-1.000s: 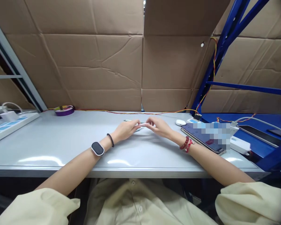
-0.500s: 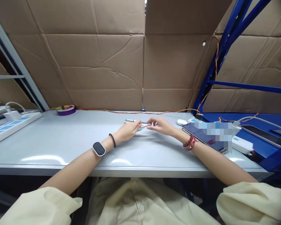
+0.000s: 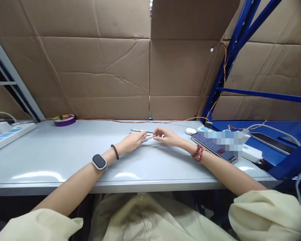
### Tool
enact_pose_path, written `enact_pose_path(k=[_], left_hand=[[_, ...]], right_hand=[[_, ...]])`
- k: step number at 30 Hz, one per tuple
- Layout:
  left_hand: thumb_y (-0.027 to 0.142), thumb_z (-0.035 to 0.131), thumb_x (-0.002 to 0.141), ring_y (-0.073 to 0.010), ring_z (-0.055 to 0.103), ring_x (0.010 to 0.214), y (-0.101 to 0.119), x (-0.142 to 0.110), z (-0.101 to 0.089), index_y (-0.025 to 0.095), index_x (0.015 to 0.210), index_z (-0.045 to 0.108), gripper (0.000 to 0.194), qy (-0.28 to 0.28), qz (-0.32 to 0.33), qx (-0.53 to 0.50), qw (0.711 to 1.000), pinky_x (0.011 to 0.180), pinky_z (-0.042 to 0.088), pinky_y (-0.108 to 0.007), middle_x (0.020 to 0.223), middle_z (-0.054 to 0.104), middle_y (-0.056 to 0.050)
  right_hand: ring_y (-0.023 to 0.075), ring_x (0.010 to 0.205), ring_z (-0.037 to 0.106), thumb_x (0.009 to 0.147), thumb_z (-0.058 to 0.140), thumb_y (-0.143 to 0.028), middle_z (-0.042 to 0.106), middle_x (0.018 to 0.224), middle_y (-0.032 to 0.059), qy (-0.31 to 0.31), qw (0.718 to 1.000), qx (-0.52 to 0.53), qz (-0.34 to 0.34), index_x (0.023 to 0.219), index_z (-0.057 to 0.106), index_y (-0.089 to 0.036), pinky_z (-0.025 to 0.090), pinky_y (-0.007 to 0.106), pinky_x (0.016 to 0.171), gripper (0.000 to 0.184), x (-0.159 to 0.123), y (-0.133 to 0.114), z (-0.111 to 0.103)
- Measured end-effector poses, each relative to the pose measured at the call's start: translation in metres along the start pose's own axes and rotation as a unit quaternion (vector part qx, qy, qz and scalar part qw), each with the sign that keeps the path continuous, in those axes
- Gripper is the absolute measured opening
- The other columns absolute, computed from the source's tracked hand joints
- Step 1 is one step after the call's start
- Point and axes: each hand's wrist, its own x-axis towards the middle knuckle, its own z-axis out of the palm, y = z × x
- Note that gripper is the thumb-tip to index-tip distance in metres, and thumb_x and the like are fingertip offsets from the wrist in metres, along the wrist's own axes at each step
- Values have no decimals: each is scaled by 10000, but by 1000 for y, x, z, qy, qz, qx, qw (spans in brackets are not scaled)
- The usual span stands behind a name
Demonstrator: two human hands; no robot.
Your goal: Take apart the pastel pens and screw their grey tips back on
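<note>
A slim pink pen (image 3: 148, 137) lies between my two hands, just above or on the grey-white table. My left hand (image 3: 132, 141), with a dark bead bracelet and a watch at the wrist, has its fingers closed over the pen's left part. At the other end, the thumb and fingertips of my right hand (image 3: 167, 137) pinch the tip; red bead bracelets circle that wrist. Just behind the left fingers rest a pale green pen (image 3: 136, 130) and a darker green pen (image 3: 149, 133), partly covered by my hands. Another bluish pen shows a little below the pink one.
A purple tape roll (image 3: 65, 121) sits at the back left, near a power strip (image 3: 12, 135). On the right are a phone (image 3: 210, 144), a white earbud case (image 3: 191, 131) and a white adapter (image 3: 252, 153). Thin wires (image 3: 130, 121) run along the cardboard wall (image 3: 110, 67). A blue frame stands right.
The whole view has shifted slightly, so things appear a little further left. Both hands stay at the pink pen, with only small finger movement.
</note>
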Motion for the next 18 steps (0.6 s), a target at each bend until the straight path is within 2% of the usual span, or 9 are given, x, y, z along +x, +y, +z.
enact_pose_path(k=[4,7,10,13,16,18], left_hand=[[414,196,944,-144,455,523,0,1,0,215,793,417,333,-2,7,-6,1000,546,350,-256,604,488,27],[493,258,919,-150,480,569,0,1,0,214,805,431,347,-3,9,-8,1000,547,349,-252,653,520,18],[549,345,878,-153,482,552,0,0,-1,216,833,448,352,-3,4,-4,1000,517,329,-248,641,529,22],[537,314,893,-150,472,520,-1,0,-1,212,818,451,361,-3,3,0,1000,505,323,-250,609,525,23],[527,263,912,-152,479,522,-1,0,-2,205,826,468,391,-1,8,2,1000,525,344,-257,618,538,13],[514,250,920,-164,514,578,1,0,-3,205,916,493,394,5,14,4,1000,568,370,-266,687,574,-3]], right_hand=[[125,624,510,919,350,-393,592,655,17,-16,999,-15,40,733,585,-143,374,237,625,390,0,-4,3],[114,568,498,928,336,-367,570,577,3,-22,999,-9,42,646,566,-145,369,233,602,426,1,-4,3],[115,590,522,898,418,-356,604,618,7,-15,999,2,30,669,579,-145,377,228,604,351,2,-2,1],[128,681,560,827,545,-320,650,759,24,22,1000,13,7,790,600,-151,400,229,633,182,2,2,0],[134,721,571,803,582,-330,648,824,33,56,998,16,-14,830,596,-156,421,234,654,176,2,5,-1],[131,711,570,819,569,-356,645,811,31,64,997,20,-30,831,599,-155,420,232,653,204,1,5,0]])
